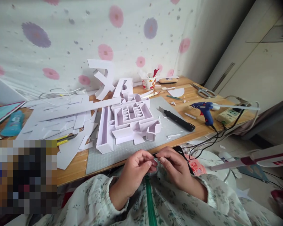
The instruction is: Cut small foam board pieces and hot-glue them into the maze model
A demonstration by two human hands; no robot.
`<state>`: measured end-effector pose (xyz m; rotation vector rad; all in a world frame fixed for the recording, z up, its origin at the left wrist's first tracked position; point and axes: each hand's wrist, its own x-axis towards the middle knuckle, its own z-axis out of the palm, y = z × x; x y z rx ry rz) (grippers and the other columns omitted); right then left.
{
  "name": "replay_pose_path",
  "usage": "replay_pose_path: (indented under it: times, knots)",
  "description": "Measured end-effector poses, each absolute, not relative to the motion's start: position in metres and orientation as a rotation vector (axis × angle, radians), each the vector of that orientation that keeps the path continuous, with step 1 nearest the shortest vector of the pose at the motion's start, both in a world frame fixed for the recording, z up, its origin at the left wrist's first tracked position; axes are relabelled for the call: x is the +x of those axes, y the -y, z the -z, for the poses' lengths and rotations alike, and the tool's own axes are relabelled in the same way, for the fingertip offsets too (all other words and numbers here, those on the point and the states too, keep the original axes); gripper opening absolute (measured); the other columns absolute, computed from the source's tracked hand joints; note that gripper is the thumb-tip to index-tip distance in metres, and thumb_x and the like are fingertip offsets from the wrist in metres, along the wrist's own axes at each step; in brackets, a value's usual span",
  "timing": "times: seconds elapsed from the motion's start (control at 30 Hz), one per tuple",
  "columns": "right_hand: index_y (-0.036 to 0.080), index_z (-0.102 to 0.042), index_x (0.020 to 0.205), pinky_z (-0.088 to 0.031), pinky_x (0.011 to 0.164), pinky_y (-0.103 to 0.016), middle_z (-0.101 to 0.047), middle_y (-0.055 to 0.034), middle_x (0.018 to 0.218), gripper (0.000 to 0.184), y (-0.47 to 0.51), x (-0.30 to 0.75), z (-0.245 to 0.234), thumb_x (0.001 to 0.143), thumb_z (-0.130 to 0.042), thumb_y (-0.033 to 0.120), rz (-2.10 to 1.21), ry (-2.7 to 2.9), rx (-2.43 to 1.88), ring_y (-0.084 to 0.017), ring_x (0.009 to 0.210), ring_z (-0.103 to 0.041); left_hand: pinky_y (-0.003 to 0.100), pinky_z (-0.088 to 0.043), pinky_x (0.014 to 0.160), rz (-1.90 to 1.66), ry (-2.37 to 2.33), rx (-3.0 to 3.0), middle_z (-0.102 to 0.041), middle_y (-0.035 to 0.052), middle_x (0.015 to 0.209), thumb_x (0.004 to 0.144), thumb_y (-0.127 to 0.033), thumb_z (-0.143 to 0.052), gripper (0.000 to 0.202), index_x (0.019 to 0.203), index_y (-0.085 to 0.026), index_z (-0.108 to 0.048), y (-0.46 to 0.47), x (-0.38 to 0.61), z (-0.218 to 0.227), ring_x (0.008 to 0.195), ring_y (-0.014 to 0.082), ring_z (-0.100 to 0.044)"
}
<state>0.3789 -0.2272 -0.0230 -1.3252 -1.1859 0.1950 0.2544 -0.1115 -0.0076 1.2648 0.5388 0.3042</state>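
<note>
My left hand (137,172) and my right hand (176,167) are held together over my lap, just off the table's front edge. The fingers of both are curled, with thumbs against fingertips that almost meet. Whatever lies between them, if anything, is too small or hidden to make out. Beyond them, a white foam-board letter shape (133,114) with many small walls lies on the grey cutting mat (122,160). A black utility knife (179,120) rests on the mat to its right, its blade out.
White board sheets (58,110) and a yellow cutter (62,138) lie at the left. Finished-looking white letter shapes (102,80) stand behind. A paper tub (149,83), scissors (204,91), a blue glue gun (205,112) with trailing cords and a power strip (228,115) occupy the back right.
</note>
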Motion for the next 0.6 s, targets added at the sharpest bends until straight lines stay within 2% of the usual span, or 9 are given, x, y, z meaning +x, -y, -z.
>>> replay_pose_path:
  times: [0.13,0.33,0.47,0.6]
  knots:
    - [0.025,-0.072,0.102,-0.048,0.059,-0.022,-0.065,-0.0012,0.074,0.022,0.225,0.380,0.021,0.094,-0.054,0.015,-0.193,1.211,-1.313,-0.013,0.065,-0.060,0.023,-0.051,0.065,-0.311,-0.529,1.324,-0.067,-0.0011,0.073,0.078,-0.020,-0.064,0.003,0.078,-0.017,-0.063,0.111,0.256,0.004,0.065,0.0117,-0.063]
    - [0.023,-0.073,0.089,-0.050,0.064,-0.027,-0.067,-0.0020,0.074,0.013,0.220,0.378,0.022,0.092,-0.060,0.025,-0.300,0.977,-1.289,-0.016,0.069,-0.062,0.023,-0.049,0.062,-0.372,-0.520,1.381,-0.064,-0.0021,0.070,0.084,-0.028,-0.063,0.011,0.084,-0.017,-0.062,0.109,0.255,0.004,0.062,0.0113,-0.061]
    - [0.023,-0.071,0.089,-0.051,0.064,-0.028,-0.067,-0.0026,0.079,0.009,0.217,0.374,0.024,0.089,-0.067,0.030,-0.445,0.897,-1.242,-0.017,0.071,-0.063,0.023,-0.049,0.065,-0.396,-0.502,1.389,-0.064,-0.0015,0.073,0.082,-0.030,-0.067,0.014,0.084,-0.017,-0.062,0.109,0.257,0.002,0.066,0.0116,-0.062]
    - [0.023,-0.071,0.090,-0.052,0.066,-0.029,-0.067,-0.0029,0.077,0.009,0.216,0.374,0.022,0.091,-0.063,0.027,-0.365,1.036,-1.273,-0.016,0.071,-0.063,0.023,-0.047,0.061,-0.404,-0.483,1.403,-0.061,-0.0031,0.066,0.082,-0.033,-0.066,0.017,0.082,-0.017,-0.060,0.111,0.254,-0.001,0.061,0.0111,-0.059]
